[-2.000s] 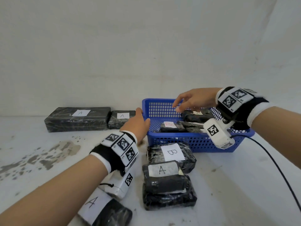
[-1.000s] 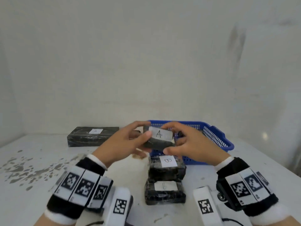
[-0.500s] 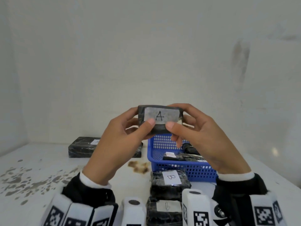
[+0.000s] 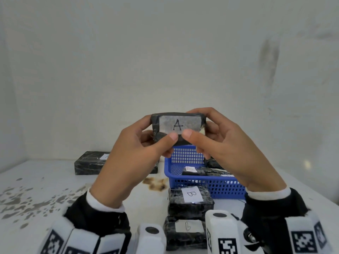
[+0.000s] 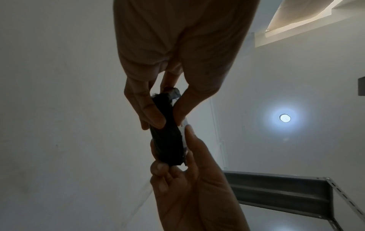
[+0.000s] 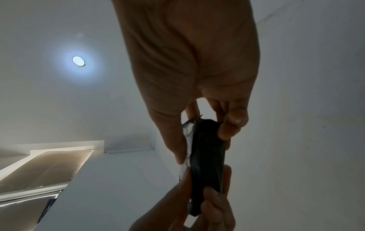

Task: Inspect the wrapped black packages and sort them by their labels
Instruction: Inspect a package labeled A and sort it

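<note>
White wall behind, white table (image 4: 55,182) below, flecked with grey stains at 8 o'clock and a brown stain (image 4: 156,183) near centre. Held up in mid-air at the centre of the head view: a black wrapped package (image 4: 177,128), white label with a handwritten "A" turned toward the camera. Gripped from both ends. Left hand (image 4: 132,156) at 9 o'clock of the package, thumb pressed on the lower front edge, fingers curled round the back. Right hand (image 4: 227,149) at 3 o'clock, thumb likewise on the front, fingers wrapped behind. Thumbs almost touching beneath the letter. Confirmed from the left wrist view: package (image 5: 168,132) seen edge-on, pinched between thumb and fingers; same from the right wrist view (image 6: 207,156), against a ceiling with a round lamp (image 6: 79,61).

Below the held package, at 6 o'clock: a blue basket (image 4: 201,186) on the table, several black packages inside, labels too small to read. Just in front of the basket, another package marked "B" (image 4: 190,200); nearer still, one more package (image 4: 185,233), its label mark unclear. At 9 o'clock, against the wall, a long black package (image 4: 88,163), partly hidden behind the left hand, label letter half covered. Black-and-white marker bands on both wrists at the bottom edge.
</note>
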A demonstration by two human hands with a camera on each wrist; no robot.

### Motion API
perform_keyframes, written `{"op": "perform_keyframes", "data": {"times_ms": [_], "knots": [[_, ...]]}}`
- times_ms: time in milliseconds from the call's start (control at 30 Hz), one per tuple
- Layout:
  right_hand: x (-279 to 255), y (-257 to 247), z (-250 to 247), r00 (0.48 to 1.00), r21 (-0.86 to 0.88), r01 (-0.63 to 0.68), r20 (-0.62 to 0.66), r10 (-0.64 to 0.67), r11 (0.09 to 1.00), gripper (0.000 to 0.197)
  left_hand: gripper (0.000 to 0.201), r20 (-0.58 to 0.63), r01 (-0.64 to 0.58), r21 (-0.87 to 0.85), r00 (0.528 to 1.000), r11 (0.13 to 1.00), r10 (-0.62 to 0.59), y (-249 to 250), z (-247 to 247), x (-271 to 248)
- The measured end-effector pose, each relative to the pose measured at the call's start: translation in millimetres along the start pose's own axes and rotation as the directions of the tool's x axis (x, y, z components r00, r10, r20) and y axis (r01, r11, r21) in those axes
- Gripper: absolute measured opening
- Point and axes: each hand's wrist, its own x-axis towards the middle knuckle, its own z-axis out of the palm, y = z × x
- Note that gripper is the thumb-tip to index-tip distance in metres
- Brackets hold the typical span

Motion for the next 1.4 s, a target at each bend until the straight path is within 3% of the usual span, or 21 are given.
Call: {"op": "perform_keyframes", "data": {"times_ms": [433,667,1067,1200,1300,1400], "knots": [[0.8,-2.6,5.1,0.998,-0.005,0.05,-0.034,-0.05,0.999,0.03,0.012,-0.051,-0.051,-0.002,0.997,0.999,0.051,1.3,0.2,1.2],[-0.2,-3.8,3.6,0.997,-0.024,0.066,-0.038,-0.067,0.998,0.029,0.031,-0.059,-0.045,-0.037,0.997,0.998,0.042,5.7,1.6,-0.8],[-2.8,-5.8,4.7,0.993,-0.015,0.118,-0.029,-0.118,0.993,0.023,0.033,-0.049,-0.07,-0.005,0.996,0.998,0.069,7.2,9.0,-4.0],[-3.0,-6.1,0.7,0.995,-0.015,0.095,-0.037,-0.095,0.995,0.048,0.042,-0.029,-0.088,-0.021,0.996,0.996,0.087,5.6,4.0,-2.5],[-1.4,-5.1,-0.4,0.993,-0.012,0.091,-0.068,-0.092,0.996,0.031,0.044,-0.005,-0.084,0.008,0.996,0.996,0.084,6.4,1.2,-2.8],[0.0,-1.5,-1.9,0.993,0.022,0.076,-0.087,-0.074,0.997,0.034,0.042,0.009,-0.061,0.001,0.998,0.998,0.061,7.4,-0.5,-3.0]]}}
